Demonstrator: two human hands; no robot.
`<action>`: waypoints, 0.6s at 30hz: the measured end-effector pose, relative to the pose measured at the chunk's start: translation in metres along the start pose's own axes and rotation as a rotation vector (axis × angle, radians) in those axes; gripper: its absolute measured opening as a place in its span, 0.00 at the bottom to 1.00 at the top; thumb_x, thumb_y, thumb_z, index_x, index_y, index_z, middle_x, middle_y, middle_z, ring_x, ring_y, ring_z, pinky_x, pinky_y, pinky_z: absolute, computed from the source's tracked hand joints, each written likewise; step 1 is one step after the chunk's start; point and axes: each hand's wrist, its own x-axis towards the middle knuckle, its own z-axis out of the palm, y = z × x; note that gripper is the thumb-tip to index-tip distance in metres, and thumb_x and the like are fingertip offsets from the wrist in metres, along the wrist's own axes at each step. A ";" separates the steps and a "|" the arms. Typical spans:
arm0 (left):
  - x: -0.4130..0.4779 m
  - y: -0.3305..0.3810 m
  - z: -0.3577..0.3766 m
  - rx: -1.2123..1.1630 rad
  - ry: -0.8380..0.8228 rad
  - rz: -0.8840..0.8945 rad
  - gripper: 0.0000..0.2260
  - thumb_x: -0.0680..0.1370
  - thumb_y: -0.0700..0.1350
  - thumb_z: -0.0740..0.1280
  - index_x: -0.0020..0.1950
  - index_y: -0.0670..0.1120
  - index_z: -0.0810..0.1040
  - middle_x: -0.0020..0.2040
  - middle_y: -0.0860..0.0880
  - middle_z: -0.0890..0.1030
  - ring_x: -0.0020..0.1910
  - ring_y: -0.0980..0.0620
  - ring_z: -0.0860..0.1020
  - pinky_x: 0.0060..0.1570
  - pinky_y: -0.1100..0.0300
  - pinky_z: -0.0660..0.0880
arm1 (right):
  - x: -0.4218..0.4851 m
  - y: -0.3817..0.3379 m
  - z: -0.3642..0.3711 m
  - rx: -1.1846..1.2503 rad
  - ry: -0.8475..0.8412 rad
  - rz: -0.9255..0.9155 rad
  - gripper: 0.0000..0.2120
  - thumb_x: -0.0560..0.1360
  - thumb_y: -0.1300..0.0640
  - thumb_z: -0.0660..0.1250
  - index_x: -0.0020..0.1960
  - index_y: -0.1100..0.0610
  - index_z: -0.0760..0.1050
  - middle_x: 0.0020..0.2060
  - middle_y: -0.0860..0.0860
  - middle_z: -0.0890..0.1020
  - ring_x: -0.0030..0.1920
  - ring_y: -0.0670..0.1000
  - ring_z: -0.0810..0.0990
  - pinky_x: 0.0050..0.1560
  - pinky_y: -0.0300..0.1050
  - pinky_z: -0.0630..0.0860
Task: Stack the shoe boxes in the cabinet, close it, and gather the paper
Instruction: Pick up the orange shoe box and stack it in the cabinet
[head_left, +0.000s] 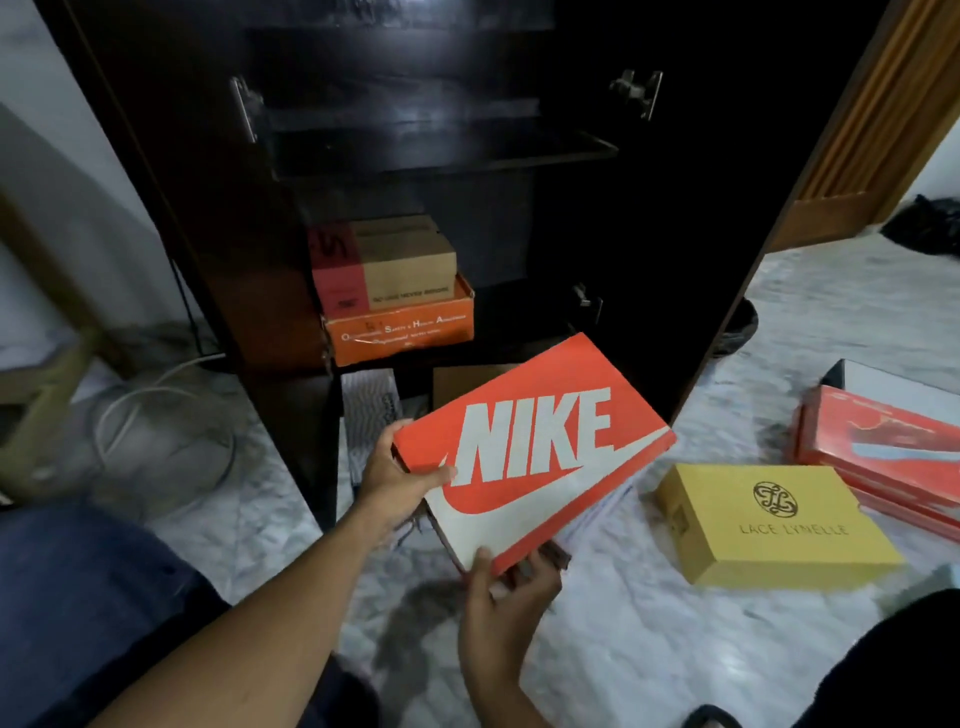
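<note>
Right hand (498, 587): grip closed on the near corner of the Nike box (540, 457), thumb on the lid, fingers beneath, taking the weight.
Left hand (400, 480): grip closed on the box's left edge, steadying the tilt.
Nike box: held off the floor, far end raised toward the cabinet (441, 150), apparently for loading.
Right of grip: yellow box (779, 525) and red boxes (883, 447) on the floor, awaiting stacking.
Beyond grip: brown box (400, 260) stacked on orange box (400, 327) inside, space free beside them.
</note>
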 end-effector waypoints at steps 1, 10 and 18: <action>-0.002 -0.003 -0.006 0.019 -0.002 -0.005 0.38 0.64 0.41 0.83 0.67 0.59 0.67 0.59 0.52 0.78 0.60 0.47 0.78 0.58 0.45 0.79 | -0.009 0.004 0.001 0.046 -0.010 0.061 0.26 0.73 0.66 0.73 0.62 0.53 0.63 0.63 0.54 0.74 0.61 0.50 0.79 0.54 0.45 0.82; -0.001 -0.036 -0.017 -0.016 0.037 -0.062 0.25 0.70 0.38 0.78 0.63 0.49 0.74 0.57 0.52 0.82 0.58 0.50 0.80 0.61 0.46 0.78 | -0.024 0.016 0.007 0.100 -0.112 0.258 0.32 0.67 0.67 0.79 0.62 0.55 0.63 0.55 0.50 0.78 0.57 0.47 0.81 0.43 0.33 0.80; -0.006 -0.047 0.016 -0.135 -0.072 -0.164 0.32 0.71 0.40 0.78 0.70 0.56 0.71 0.60 0.52 0.81 0.56 0.52 0.81 0.55 0.50 0.81 | 0.009 0.020 0.012 0.115 -0.220 0.302 0.34 0.81 0.58 0.64 0.75 0.33 0.50 0.60 0.53 0.78 0.56 0.52 0.83 0.53 0.53 0.82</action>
